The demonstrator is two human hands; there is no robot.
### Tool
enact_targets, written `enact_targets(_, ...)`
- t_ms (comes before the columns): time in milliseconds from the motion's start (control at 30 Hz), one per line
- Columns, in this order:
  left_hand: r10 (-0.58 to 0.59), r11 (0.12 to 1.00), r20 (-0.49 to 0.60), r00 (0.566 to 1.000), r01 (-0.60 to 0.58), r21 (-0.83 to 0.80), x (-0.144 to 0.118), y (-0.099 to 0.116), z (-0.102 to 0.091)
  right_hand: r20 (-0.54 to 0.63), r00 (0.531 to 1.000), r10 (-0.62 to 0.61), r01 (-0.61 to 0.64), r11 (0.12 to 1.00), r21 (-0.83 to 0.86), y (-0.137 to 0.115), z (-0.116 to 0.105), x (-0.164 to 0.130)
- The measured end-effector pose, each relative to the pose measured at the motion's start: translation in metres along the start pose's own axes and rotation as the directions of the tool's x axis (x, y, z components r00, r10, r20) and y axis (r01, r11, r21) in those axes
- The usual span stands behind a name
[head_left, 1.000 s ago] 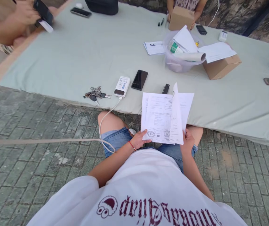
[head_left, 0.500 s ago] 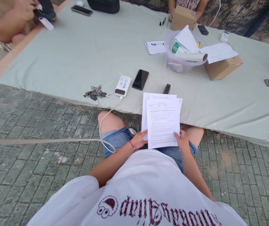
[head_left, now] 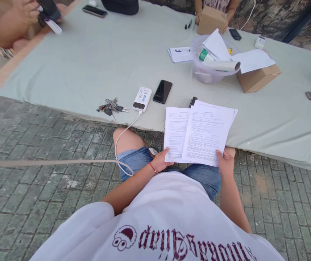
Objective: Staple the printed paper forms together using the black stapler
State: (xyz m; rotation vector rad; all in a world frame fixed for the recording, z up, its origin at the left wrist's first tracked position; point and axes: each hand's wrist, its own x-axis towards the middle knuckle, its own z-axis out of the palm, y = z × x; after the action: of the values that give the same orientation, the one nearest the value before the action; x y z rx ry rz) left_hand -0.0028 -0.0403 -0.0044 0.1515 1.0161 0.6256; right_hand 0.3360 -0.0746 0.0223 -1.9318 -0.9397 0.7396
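Hands: left hand (head_left: 161,161) grips papers (head_left: 175,134); right hand (head_left: 225,163) grips top sheets (head_left: 207,132); tub (head_left: 204,74) holds papers.

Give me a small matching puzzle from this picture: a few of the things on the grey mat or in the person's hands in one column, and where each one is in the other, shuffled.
Things:
1. white printed paper sheets
2. bunch of metal keys
3. white power bank with a cable
4. brown cardboard box under a loose sheet

Places:
A. far right of the grey mat, beside the clear plastic tub
B. held in the left hand and right hand
C. near edge of the mat, furthest left of the four
D. between the keys and the black phone

Pairs: 1-B, 2-C, 3-D, 4-A
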Motion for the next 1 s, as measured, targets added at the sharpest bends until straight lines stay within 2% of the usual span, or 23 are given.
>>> enact_targets(67,0.007,1.0,0.006,1.0,-0.007,0.002,0.0,0.0,0.001,-0.018,0.999,0.034,-0.032,0.993,0.11,0.003,-0.007,0.004)
enact_targets(167,0.016,1.0,0.009,1.0,-0.016,0.009,0.0,0.0,0.002,0.057,0.997,0.052,-0.062,0.981,0.183,0.0,-0.01,0.004)
enact_targets(333,0.029,0.999,0.006,1.0,-0.029,0.032,0.0,-0.002,0.005,0.242,0.968,0.063,-0.093,0.989,0.115,-0.013,0.004,-0.005)
enact_targets(533,0.036,0.998,-0.023,0.999,-0.035,0.053,0.005,-0.008,0.005,0.368,0.927,0.07,-0.109,0.99,0.086,-0.029,0.023,-0.015)
enact_targets(700,0.036,0.997,-0.05,0.998,-0.033,0.065,0.007,-0.007,0.007,0.392,0.916,0.077,-0.114,0.991,0.071,-0.037,0.026,-0.015)
enact_targets(900,0.047,0.997,0.042,0.998,-0.049,0.055,0.002,-0.002,0.009,0.393,0.915,0.092,-0.127,0.99,0.065,-0.044,0.028,-0.015)
enact_targets(1000,0.051,0.997,0.051,0.997,-0.054,0.055,0.001,-0.002,0.008,0.385,0.917,0.099,-0.135,0.989,0.068,-0.049,0.03,-0.016)
